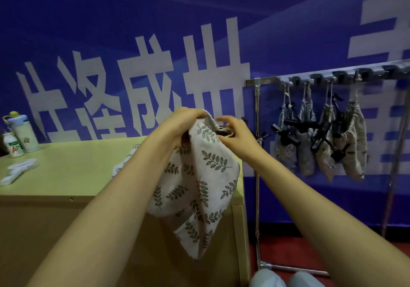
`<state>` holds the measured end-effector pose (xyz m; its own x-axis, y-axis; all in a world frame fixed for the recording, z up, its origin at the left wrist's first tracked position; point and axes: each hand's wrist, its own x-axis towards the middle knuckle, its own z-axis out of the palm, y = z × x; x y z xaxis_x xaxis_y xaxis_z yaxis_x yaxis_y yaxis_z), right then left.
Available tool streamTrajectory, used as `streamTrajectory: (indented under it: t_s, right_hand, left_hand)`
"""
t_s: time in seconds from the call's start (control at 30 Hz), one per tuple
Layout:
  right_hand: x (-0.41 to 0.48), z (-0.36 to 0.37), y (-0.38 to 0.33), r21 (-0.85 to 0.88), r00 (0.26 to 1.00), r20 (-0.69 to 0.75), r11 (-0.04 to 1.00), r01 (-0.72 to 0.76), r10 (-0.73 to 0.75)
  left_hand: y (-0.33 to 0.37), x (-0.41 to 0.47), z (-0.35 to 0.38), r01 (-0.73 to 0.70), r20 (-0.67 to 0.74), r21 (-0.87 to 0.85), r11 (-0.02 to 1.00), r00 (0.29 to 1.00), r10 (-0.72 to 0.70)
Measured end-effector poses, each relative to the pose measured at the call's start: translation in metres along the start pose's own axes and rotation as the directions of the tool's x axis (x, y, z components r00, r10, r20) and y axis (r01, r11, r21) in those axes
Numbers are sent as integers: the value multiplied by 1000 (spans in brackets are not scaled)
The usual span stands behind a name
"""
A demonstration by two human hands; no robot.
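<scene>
A white drawstring bag point(199, 186) printed with dark leaf sprigs hangs in the air in front of the wooden table's right end. My left hand point(179, 124) grips the bag's gathered top edge. My right hand point(235, 134) pinches the drawstring and a small dark clip-like part at the bag's mouth. What that dark part is cannot be made out.
A light wooden table point(66, 173) holds two bottles point(20, 135), a white clip-like object point(17, 171) and more white cloth point(126, 160). To the right, a metal rack point(257, 153) carries several hanging fabric bags point(321, 144) with black clips. A blue banner wall stands behind.
</scene>
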<state>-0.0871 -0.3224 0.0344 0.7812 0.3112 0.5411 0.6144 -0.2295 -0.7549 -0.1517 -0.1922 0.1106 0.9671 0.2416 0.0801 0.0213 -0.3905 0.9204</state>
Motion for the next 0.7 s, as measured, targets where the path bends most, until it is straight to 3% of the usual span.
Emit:
streamTrajectory:
  t_s: [0.07,0.13,0.2,0.27,0.3,0.37,0.5,0.57,0.7]
  right_hand:
    - [-8,-2,-2,165,985,168,985,-54,26]
    - [-16,-4,-6,387,908,406,880,-275,105]
    - [-22,-8,-6,424,736,673,778,-464,72]
    - [-24,-7,-3,320,572,819,794,-517,42]
    - [-24,-5,-2,255,555,828,829,-497,79]
    - [-24,-3,1,146,623,751,866,-479,218]
    - [-19,-6,30,156,765,506,829,-537,399]
    - [-19,-12,45,107,757,482,828,-550,441]
    - [-17,-19,59,-114,658,580,848,-518,480]
  left_hand:
    - [7,-18,-3,45,230,-9,999,972,-42]
    - [7,-31,-9,60,410,21,998,910,-63]
    - [-1,-34,-16,14,547,52,999,836,-41]
    - [-14,-34,-19,-61,652,114,992,758,-28]
    - [-21,-33,-20,-71,668,138,988,743,-40]
    - [-36,-29,-20,-17,617,185,983,781,-102]
    - [-70,-15,-23,109,335,326,939,916,-223]
    - [-87,-8,-26,163,266,346,924,927,-263]
    - [-119,-3,-23,179,339,314,933,896,-286]
